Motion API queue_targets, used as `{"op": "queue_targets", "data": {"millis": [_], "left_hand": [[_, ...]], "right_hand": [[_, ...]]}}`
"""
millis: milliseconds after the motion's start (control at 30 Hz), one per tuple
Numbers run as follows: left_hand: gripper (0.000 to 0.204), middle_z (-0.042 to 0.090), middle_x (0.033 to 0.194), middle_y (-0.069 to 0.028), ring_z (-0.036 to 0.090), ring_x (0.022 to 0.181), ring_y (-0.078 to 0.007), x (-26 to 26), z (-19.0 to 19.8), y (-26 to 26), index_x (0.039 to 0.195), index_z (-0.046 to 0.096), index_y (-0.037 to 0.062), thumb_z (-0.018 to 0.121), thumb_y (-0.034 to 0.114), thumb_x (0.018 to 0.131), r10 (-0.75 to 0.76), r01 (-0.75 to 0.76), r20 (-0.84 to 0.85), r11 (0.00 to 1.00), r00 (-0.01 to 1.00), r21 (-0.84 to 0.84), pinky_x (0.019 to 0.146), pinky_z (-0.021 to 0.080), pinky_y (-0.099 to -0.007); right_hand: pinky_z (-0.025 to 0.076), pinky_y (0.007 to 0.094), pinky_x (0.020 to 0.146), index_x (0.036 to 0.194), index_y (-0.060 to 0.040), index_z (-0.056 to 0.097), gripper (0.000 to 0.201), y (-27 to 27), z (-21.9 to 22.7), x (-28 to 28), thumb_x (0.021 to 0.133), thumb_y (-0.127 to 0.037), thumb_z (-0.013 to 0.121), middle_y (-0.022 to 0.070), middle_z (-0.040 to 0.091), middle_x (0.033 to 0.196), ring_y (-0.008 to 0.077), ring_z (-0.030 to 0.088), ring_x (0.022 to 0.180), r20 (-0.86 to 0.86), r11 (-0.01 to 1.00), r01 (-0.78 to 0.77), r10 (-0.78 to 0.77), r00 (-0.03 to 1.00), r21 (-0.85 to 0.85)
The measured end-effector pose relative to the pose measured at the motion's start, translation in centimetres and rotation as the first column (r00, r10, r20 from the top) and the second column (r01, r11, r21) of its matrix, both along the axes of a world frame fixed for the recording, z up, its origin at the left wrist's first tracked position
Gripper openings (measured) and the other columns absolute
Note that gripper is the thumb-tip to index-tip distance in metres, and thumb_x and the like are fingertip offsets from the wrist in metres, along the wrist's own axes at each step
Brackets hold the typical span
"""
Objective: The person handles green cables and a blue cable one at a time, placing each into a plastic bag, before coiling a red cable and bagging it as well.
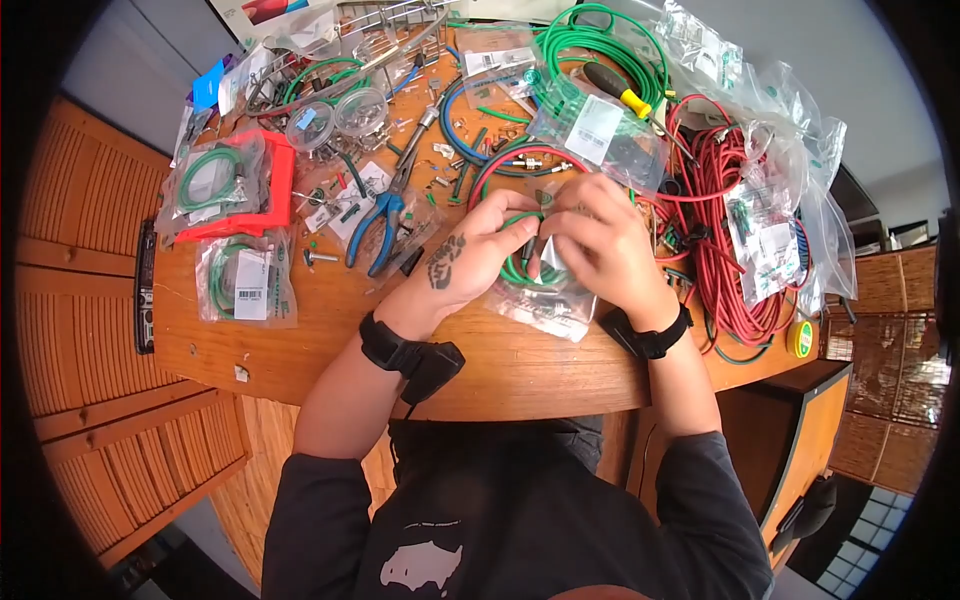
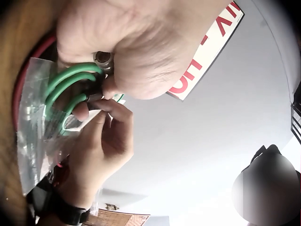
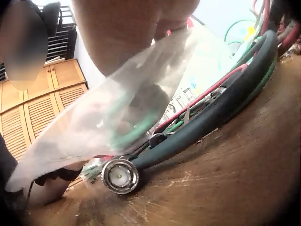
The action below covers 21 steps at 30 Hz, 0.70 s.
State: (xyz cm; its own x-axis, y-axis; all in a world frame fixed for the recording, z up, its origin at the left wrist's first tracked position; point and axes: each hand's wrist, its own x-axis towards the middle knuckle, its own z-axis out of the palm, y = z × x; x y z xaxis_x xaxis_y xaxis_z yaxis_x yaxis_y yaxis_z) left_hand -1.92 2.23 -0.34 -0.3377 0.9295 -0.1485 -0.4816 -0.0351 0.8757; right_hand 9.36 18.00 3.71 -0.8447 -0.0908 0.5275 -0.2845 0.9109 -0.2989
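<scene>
In the head view my left hand grips a coiled green cable, its thumb near my right fingertips. A metal connector on the cable shows under the left palm in the left wrist view. My right hand, fingers curled, pinches the edge of a clear plastic bag close to the cable. The bag spreads below both hands, and green loops show through its plastic in the right wrist view. On the table beside it lies a BNC connector on a dark green cable.
Blue-handled pliers and scattered connector parts lie to the left. Beyond them are bagged green cables and a red tray. On the right stand a red cable bundle, a screwdriver and a yellow tin.
</scene>
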Motion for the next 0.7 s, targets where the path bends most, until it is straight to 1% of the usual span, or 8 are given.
{"op": "queue_targets", "data": {"millis": [100,167,233,300,333,467,533,700], "left_hand": [[0.025,0.058,0.103,-0.0086,0.058,0.084,-0.0161,-0.1,0.1,0.1,0.123,0.047,-0.0006,0.046,0.013,0.102,0.042,-0.055,0.101,0.990,0.994,0.131,0.074,0.049,-0.0297],[0.025,0.058,0.107,-0.0101,0.058,0.088,-0.0171,-0.1,0.4,0.0,0.124,0.046,-0.0004,0.046,0.013,0.102,-0.014,-0.019,0.173,0.981,0.985,0.191,0.076,0.049,-0.0305],[0.026,0.059,0.111,-0.0112,0.058,0.090,-0.0180,0.0,0.4,0.0,0.124,0.046,-0.0005,0.047,0.013,0.102,-0.032,-0.023,0.194,0.962,0.980,0.272,0.077,0.049,-0.0313],[0.026,0.059,0.112,-0.0114,0.058,0.093,-0.0181,0.2,0.5,0.1,0.124,0.046,-0.0005,0.047,0.012,0.102,-0.037,-0.017,0.191,0.962,0.981,0.273,0.079,0.050,-0.0317],[0.025,0.059,0.113,-0.0116,0.059,0.095,-0.0181,0.2,0.5,0.1,0.124,0.046,-0.0006,0.048,0.012,0.102,-0.037,-0.015,0.186,0.962,0.982,0.274,0.082,0.050,-0.0321],[0.024,0.059,0.114,-0.0109,0.060,0.102,-0.0178,0.5,-0.3,0.4,0.123,0.047,-0.0012,0.049,0.011,0.101,0.063,-0.085,0.117,0.977,0.991,0.193,0.087,0.050,-0.0330],[0.023,0.060,0.113,-0.0099,0.059,0.106,-0.0166,0.5,-0.2,0.4,0.120,0.050,-0.0018,0.050,0.010,0.101,0.055,-0.085,0.157,0.977,0.986,0.194,0.090,0.050,-0.0324],[0.021,0.065,0.106,-0.0089,0.061,0.098,-0.0133,0.5,0.2,0.5,0.116,0.054,-0.0023,0.056,0.010,0.099,0.108,-0.114,0.059,0.987,0.992,0.110,0.087,0.049,-0.0275]], "right_hand": [[0.049,0.0386,0.082,0.099,-0.0070,0.067,0.020,0.3,0.1,-0.2,0.079,-0.007,0.068,0.0093,0.060,0.098,0.0299,0.060,0.093,-0.099,0.989,0.103,-0.114,0.989,-0.109],[0.048,0.0401,0.086,0.112,-0.0059,0.064,0.027,-0.1,0.4,0.0,0.085,-0.011,0.067,0.0123,0.060,0.109,0.0324,0.059,0.100,-0.019,0.878,0.285,-0.316,0.949,-0.385],[0.049,0.0358,0.082,0.116,-0.0049,0.064,0.030,0.3,0.5,0.5,0.087,-0.013,0.067,0.0118,0.062,0.106,0.0246,0.062,0.096,0.052,0.839,0.336,-0.349,0.936,-0.428],[0.048,0.0287,0.077,0.116,-0.0053,0.064,0.030,0.6,0.8,1.1,0.087,-0.012,0.068,0.0095,0.064,0.095,0.0146,0.061,0.089,0.471,0.581,0.512,-0.236,0.850,-0.633],[0.047,0.0239,0.074,0.116,-0.0059,0.064,0.029,0.8,0.2,1.2,0.087,-0.010,0.068,0.0049,0.065,0.089,0.0077,0.059,0.084,0.402,0.613,0.447,-0.222,0.888,-0.651],[0.047,0.0229,0.074,0.113,-0.0046,0.065,0.026,0.9,-1.0,1.1,0.087,-0.004,0.067,0.0019,0.066,0.093,0.0074,0.058,0.085,0.268,0.539,0.310,-0.158,0.950,-0.783],[0.047,0.0220,0.076,0.111,-0.0030,0.065,0.022,0.7,-0.9,1.0,0.089,0.000,0.066,0.0010,0.066,0.100,0.0073,0.058,0.087,0.188,0.327,0.210,-0.099,0.977,-0.921],[0.048,0.0222,0.080,0.107,-0.0021,0.065,0.018,0.2,-1.2,0.7,0.090,0.001,0.066,0.0025,0.066,0.103,0.0085,0.060,0.092,0.114,0.275,0.148,-0.137,0.984,-0.950]]}}
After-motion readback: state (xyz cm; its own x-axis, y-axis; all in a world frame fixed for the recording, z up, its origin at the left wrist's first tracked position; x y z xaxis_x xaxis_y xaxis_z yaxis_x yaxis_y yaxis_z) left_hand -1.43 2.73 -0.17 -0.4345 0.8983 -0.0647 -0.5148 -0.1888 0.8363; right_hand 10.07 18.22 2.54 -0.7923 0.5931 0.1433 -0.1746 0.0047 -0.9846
